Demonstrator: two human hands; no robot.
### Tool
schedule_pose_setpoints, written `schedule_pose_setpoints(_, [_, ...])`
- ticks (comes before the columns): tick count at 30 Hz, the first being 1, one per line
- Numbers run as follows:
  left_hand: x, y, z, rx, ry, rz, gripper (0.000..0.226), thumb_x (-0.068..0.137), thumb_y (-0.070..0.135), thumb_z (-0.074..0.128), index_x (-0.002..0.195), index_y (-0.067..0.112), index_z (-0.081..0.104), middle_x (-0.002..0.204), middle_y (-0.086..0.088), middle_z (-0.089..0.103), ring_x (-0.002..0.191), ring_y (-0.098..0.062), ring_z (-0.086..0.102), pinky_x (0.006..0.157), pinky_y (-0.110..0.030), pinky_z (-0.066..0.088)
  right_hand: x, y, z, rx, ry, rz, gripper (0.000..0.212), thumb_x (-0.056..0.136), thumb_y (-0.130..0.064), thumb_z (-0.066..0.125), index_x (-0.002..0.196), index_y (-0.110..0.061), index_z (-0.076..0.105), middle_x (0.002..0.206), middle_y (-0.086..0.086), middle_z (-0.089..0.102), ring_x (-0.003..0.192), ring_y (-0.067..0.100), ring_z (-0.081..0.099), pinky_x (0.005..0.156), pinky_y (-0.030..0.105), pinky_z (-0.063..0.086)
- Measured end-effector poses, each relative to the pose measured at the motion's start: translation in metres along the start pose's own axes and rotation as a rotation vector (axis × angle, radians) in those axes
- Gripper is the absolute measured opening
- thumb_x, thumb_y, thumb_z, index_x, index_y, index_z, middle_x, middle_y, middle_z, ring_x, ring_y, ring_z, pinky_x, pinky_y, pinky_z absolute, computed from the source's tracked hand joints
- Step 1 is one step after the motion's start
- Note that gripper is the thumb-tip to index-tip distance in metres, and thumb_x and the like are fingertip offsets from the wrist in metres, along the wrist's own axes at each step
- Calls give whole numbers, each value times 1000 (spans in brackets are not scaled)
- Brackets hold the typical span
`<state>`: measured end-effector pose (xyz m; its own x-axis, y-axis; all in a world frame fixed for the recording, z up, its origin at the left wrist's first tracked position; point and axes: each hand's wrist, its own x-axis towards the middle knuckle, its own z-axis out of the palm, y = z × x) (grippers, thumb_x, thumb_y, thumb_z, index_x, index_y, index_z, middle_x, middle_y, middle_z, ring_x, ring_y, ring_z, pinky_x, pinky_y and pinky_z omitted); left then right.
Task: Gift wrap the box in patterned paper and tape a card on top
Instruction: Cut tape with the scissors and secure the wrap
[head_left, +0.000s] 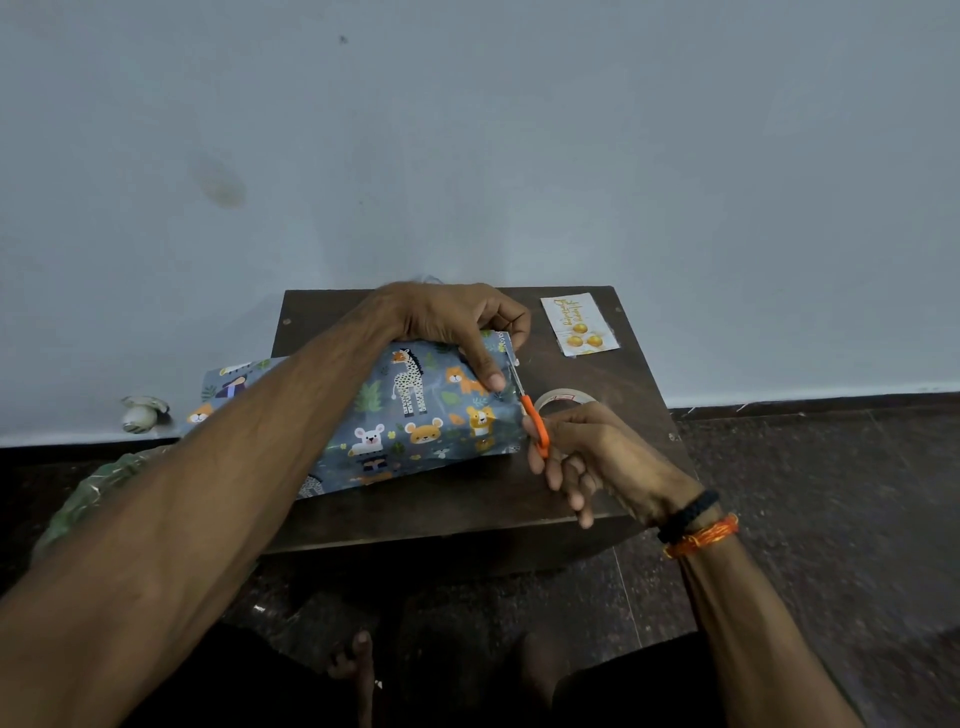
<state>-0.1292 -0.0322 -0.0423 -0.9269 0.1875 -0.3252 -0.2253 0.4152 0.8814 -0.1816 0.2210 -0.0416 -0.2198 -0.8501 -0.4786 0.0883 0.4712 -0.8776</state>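
Blue patterned paper (415, 410) with cartoon animals lies draped over the box on a small dark wooden table (467, 509); the box itself is hidden under it. My left hand (457, 327) holds the paper down at its right edge, fingers curled over the top and thumb pressing the sheet. My right hand (587, 457) grips orange-handled scissors (535, 423), whose blades run along the paper's right edge. A white card (579, 325) with gold balls and gold writing lies at the table's back right corner.
A roll of clear tape (563, 400) sits on the table just behind my right hand. The table stands against a pale blue wall. On the dark floor to the left lie a small pale object (140, 413) and a green plastic bag (88, 493).
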Motion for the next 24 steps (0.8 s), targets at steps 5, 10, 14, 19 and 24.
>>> schedule_pose_setpoints(5, [1,-3,0,-17,4,9,43,63,21,94,89,14,61,97,-39,58,82,-36,55,73,-47,47,-1,-3,4,10,25,-5,60,74,-58,71,83,0,66,61,13,57,37,15,51,33,21,44])
schedule_pose_setpoints(10, [2,-5,-1,-27,-2,27,44,62,25,95,88,15,62,99,-42,54,83,-36,52,74,-50,44,-2,-6,8,-21,49,6,59,82,-57,67,87,1,65,60,12,55,36,14,49,32,21,43])
schedule_pose_setpoints(14, [3,-4,0,-23,-17,26,42,63,22,93,89,12,61,93,-23,59,80,-35,53,67,-38,48,-2,-7,7,-49,67,38,44,97,-42,62,83,0,65,57,10,55,34,14,47,31,21,41])
schedule_pose_setpoints(19, [3,-4,0,-33,-18,24,43,63,22,92,90,10,60,92,-22,59,78,-35,52,63,-33,49,-3,-9,9,-1,83,71,45,96,-44,62,80,-2,66,55,9,54,31,12,45,30,19,39])
schedule_pose_setpoints(24, [2,-3,1,-53,-20,18,47,62,24,94,90,10,59,91,-22,59,77,-36,49,58,-31,46,-7,-17,6,124,21,102,51,77,-53,68,75,-3,66,54,11,52,28,9,43,27,17,36])
